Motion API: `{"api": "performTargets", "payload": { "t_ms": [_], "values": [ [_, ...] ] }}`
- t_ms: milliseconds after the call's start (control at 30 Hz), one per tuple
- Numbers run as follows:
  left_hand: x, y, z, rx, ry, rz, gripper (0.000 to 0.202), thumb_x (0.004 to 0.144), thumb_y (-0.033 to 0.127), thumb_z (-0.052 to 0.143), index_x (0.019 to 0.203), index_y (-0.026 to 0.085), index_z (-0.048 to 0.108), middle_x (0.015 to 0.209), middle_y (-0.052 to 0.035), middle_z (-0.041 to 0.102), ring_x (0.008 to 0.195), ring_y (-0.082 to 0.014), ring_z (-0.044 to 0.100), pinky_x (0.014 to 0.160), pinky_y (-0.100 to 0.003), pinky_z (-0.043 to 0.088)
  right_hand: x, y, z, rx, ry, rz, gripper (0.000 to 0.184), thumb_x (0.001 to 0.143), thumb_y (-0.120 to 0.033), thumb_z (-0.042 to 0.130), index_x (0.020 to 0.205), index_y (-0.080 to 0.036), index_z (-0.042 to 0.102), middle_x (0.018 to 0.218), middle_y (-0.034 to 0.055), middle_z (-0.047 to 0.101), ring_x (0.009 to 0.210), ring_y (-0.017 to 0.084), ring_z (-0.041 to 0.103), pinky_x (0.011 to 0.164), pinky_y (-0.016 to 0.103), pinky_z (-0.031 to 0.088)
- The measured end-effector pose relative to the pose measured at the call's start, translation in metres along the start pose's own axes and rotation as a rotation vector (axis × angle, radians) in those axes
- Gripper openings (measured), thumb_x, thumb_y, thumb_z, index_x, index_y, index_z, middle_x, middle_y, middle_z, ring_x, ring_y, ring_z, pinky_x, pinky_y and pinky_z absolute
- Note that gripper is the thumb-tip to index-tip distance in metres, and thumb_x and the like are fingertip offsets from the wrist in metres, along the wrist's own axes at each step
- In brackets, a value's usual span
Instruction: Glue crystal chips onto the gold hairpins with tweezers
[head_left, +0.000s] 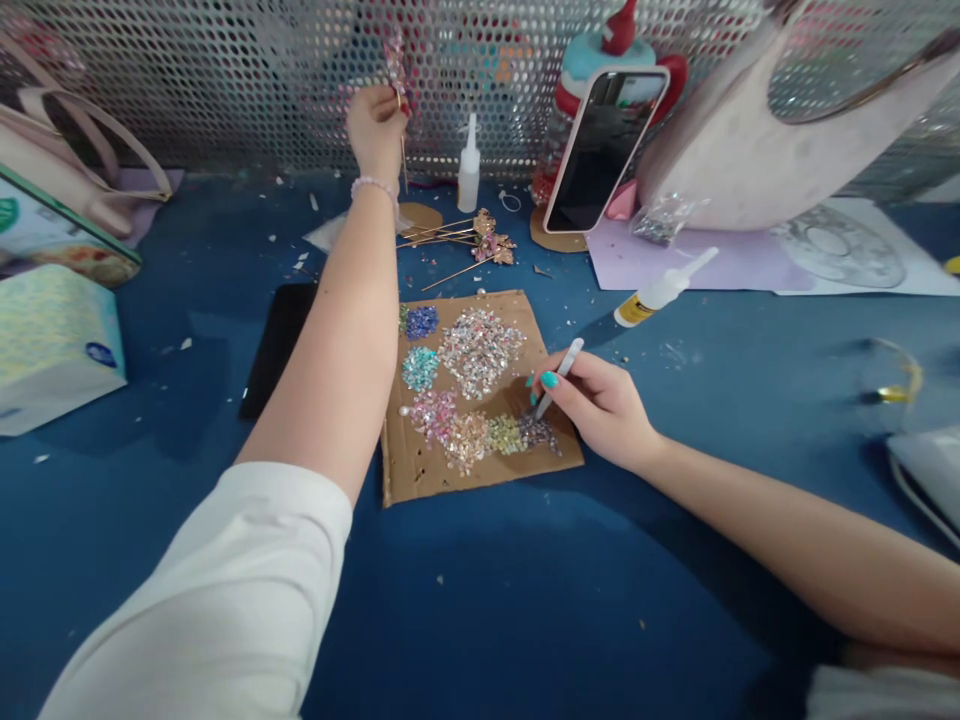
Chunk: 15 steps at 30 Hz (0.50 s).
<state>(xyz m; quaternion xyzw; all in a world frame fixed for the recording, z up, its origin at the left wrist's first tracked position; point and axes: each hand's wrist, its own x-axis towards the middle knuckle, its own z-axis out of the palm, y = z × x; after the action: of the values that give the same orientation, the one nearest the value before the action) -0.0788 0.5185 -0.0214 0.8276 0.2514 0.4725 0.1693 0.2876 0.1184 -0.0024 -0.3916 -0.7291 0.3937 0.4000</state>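
My left hand (pixel 377 125) is raised at the back of the table, fingers pinched on a thin stick with a pink sparkly ornament (pixel 395 62) at its top. My right hand (pixel 600 405) grips a slim white picker pen (pixel 559 375), its tip down on a brown cardboard sheet (pixel 420 475). Small heaps of coloured rhinestones (pixel 476 350) lie on the cardboard: blue, teal, silver, pink, yellow and purple. The pen tip touches the purple heap (pixel 538 432).
Finished sticks with ornaments (pixel 480 240) lie behind the cardboard. A glue bottle (pixel 469 170) stands upright; another (pixel 660 290) lies on its side. A propped phone (pixel 604 145), a black slab (pixel 277 345), a tissue box (pixel 52 345) and a perforated metal screen (pixel 225 80) surround the blue tabletop.
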Motion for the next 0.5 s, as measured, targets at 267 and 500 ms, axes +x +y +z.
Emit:
{"api": "performTargets", "payload": {
  "t_ms": [267,500],
  "values": [
    [-0.001,0.001,0.017,-0.092,0.214,-0.319,0.053,0.094,0.033,0.074,0.139,0.017,0.051,0.130,-0.0038,0.065,0.120,-0.0153,0.062,0.105,-0.039,0.055,0.000,0.000,-0.001,-0.033,-0.033,-0.037,0.036,0.099,-0.053,0.055,0.088,-0.021,0.069,0.078,0.0013,0.069,0.070,0.012,0.062,0.066,0.028,0.050],
    [0.000,0.023,0.025,-0.135,0.325,-0.516,0.051,0.094,0.032,0.074,0.138,0.018,0.052,0.132,-0.0034,0.064,0.117,-0.0144,0.064,0.104,-0.039,0.055,0.000,0.002,0.000,-0.041,-0.036,-0.059,0.033,0.099,-0.048,0.055,0.088,-0.020,0.069,0.076,0.0015,0.069,0.068,0.012,0.063,0.065,0.027,0.052]
  ]
}}
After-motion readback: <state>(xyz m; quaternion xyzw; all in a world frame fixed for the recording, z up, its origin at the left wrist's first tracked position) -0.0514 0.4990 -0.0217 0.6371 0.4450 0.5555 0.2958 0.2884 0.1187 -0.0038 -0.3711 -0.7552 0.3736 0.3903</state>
